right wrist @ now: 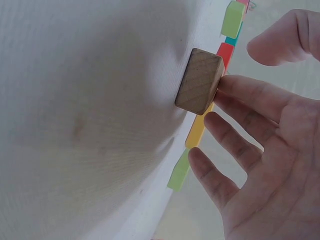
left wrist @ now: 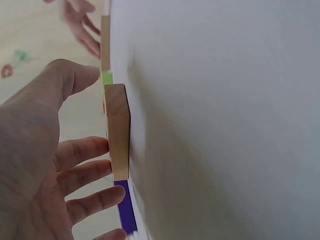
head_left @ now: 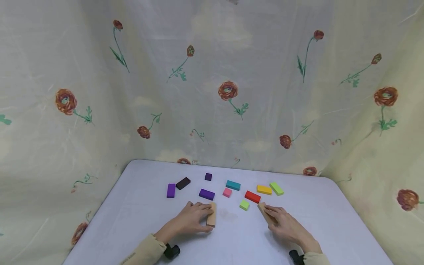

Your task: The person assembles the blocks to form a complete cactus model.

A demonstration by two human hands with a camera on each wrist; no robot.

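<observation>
My left hand (head_left: 191, 220) lies over a plain wooden block (head_left: 211, 220) near the middle of the table, its fingertips touching the top. The left wrist view shows the thumb apart from this block (left wrist: 118, 137), fingers spread. On the right, my right hand (head_left: 286, 225) rests its fingertips on a second plain wooden block (head_left: 263, 210), which lies slanted. In the right wrist view that block (right wrist: 199, 82) shows its end face, with the thumb held away from it. A purple block (head_left: 207, 194) lies just beyond the left wooden block; a red block (head_left: 253, 197) lies just beyond the right one.
Farther left lie another purple block (head_left: 170, 190), a black block (head_left: 183, 183) and a small dark cube (head_left: 208, 177). Teal (head_left: 233, 185), pink (head_left: 227, 192), yellow (head_left: 264, 190) and light green (head_left: 276, 188) blocks and a green cube (head_left: 244, 205) lie centre to right. Flowered cloth (head_left: 258, 110) hangs behind the white table (head_left: 145, 213).
</observation>
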